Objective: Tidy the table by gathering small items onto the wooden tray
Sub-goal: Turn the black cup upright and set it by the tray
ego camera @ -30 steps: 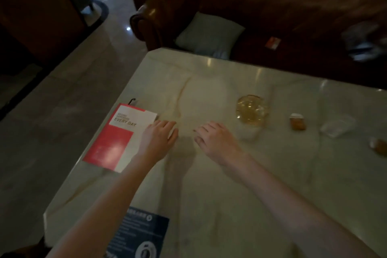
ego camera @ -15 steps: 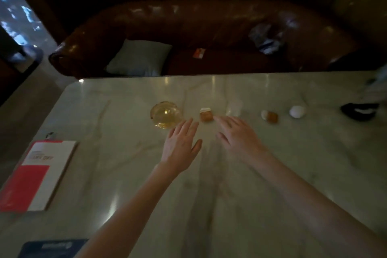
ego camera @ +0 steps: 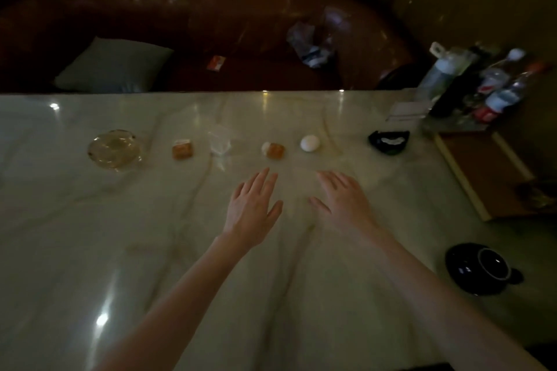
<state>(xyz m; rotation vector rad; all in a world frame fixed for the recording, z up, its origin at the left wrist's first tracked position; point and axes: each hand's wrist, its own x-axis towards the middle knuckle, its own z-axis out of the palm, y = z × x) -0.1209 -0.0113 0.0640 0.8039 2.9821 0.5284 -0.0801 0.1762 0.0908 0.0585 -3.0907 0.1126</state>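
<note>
A row of small items lies on the marble table point(ego camera: 90, 250): a glass ashtray point(ego camera: 114, 149), an orange packet point(ego camera: 182, 149), a clear plastic wrapper point(ego camera: 220, 143), a second orange packet point(ego camera: 274, 150) and a white egg-shaped object point(ego camera: 309, 143). A black item with a white inside point(ego camera: 388, 140) sits further right. The wooden tray point(ego camera: 482, 172) is at the right edge. My left hand point(ego camera: 253, 208) and my right hand point(ego camera: 343, 199) hover flat just in front of the row, fingers apart, holding nothing.
A black cup on a black saucer point(ego camera: 482, 268) stands near the right front. Several bottles point(ego camera: 488, 87) crowd the far right corner. Behind the table is a brown leather sofa point(ego camera: 211, 24) with a pale cushion point(ego camera: 114, 66).
The view has swung right: the red booklet has left the frame and the tray, bottles and black cup have come in. Both hands moved right along the row, still holding nothing.
</note>
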